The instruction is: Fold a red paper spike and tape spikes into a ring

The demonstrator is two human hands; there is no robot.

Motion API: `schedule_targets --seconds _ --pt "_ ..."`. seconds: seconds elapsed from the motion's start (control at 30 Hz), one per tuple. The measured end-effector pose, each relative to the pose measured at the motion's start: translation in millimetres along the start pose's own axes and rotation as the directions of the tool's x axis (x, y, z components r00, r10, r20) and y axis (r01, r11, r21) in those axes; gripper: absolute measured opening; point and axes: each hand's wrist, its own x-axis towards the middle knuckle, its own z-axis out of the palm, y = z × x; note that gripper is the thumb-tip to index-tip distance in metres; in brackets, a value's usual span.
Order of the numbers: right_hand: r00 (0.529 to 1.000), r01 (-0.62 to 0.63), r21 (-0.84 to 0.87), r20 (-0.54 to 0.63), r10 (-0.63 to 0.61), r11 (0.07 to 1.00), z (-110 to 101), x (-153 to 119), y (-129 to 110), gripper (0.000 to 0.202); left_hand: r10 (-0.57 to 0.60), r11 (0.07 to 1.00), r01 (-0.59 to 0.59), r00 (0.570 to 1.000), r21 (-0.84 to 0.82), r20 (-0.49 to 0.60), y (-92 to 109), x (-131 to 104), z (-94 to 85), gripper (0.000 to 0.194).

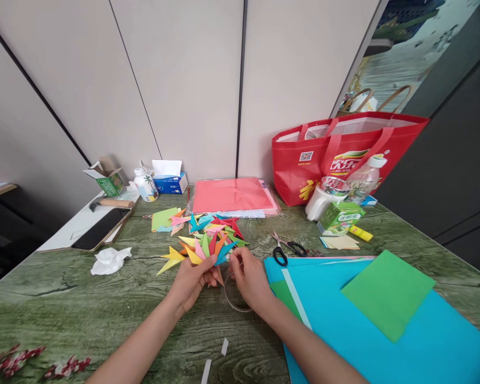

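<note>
My left hand (198, 280) is closed, its thumb and fingers pinching a fan of folded paper pieces (205, 248) in yellow, green, pink, red, orange and blue. Close beside it, my right hand (248, 277) has its fingertips drawn together at the fan's right edge. A thin tape roll (237, 308) hangs from this hand, partly covered by the palm; what the fingertips pinch is too small to see. Behind the fan lies a heap of more folded paper pieces (220, 223). Black-handled scissors (282, 248) rest open to the right of the heap.
Blue paper sheets (344, 320) with a green square (390, 296) cover the right side. Red sheets (232, 196) lie at the back beside a red bag (296, 176), a white mug (318, 202) and a green box (342, 217). A phone (102, 228) and crumpled tissue (110, 261) are left.
</note>
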Motion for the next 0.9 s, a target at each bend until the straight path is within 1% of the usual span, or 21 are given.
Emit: schedule_targets --seconds 0.1,0.2,0.27,0.33,0.4,0.47,0.57,0.73,0.8,0.9 --pt "0.995 -0.09 0.128 0.058 0.083 0.988 0.6 -0.3 -1.9 0.014 -0.02 0.998 0.021 1.0 -0.064 0.02 1.4 1.3 -0.9 0.023" --pt "0.986 -0.117 0.228 0.139 0.086 0.967 3.5 -2.3 -4.7 0.015 -0.008 0.992 0.012 0.999 -0.128 0.031 3.0 2.6 -2.7 0.023" --pt "0.982 -0.137 0.303 0.169 0.088 0.943 4.7 -3.1 -6.4 0.016 0.007 0.99 -0.004 1.0 -0.144 0.024 4.0 3.1 -4.2 0.023" --pt "0.978 -0.187 0.404 0.16 0.132 0.895 4.0 -2.5 -7.5 0.017 0.013 0.992 -0.012 1.0 -0.125 0.012 4.6 3.2 -5.5 0.023" --pt "0.971 -0.24 0.508 0.139 0.197 0.827 1.7 -0.6 -8.1 0.019 0.015 0.996 -0.015 1.0 -0.086 0.007 4.3 2.8 -6.2 0.022" --pt "0.966 -0.257 0.569 0.134 0.221 0.781 -1.1 1.5 -8.5 0.022 0.014 0.999 -0.014 1.0 -0.051 0.016 3.5 2.1 -5.9 0.022" --pt "0.968 -0.252 0.599 0.144 0.208 0.76 -3.3 3.1 -9.6 0.024 0.014 0.999 -0.012 0.999 -0.034 0.046 2.2 0.8 -3.8 0.022" --pt "0.957 -0.289 0.654 0.187 0.221 0.699 -0.9 2.1 -10.7 0.024 0.01 0.997 -0.005 0.998 -0.077 0.069 0.7 0.2 -1.0 0.02" --pt "0.955 -0.297 0.636 0.199 0.221 0.712 0.6 1.8 -9.8 0.023 0.018 0.996 -0.013 0.998 -0.088 0.064 0.8 0.0 -1.0 0.02" --pt "0.953 -0.303 0.601 0.185 0.24 0.74 0.8 2.3 -9.3 0.021 0.056 0.992 -0.05 0.997 -0.118 0.045 4.0 0.0 -2.8 0.021"
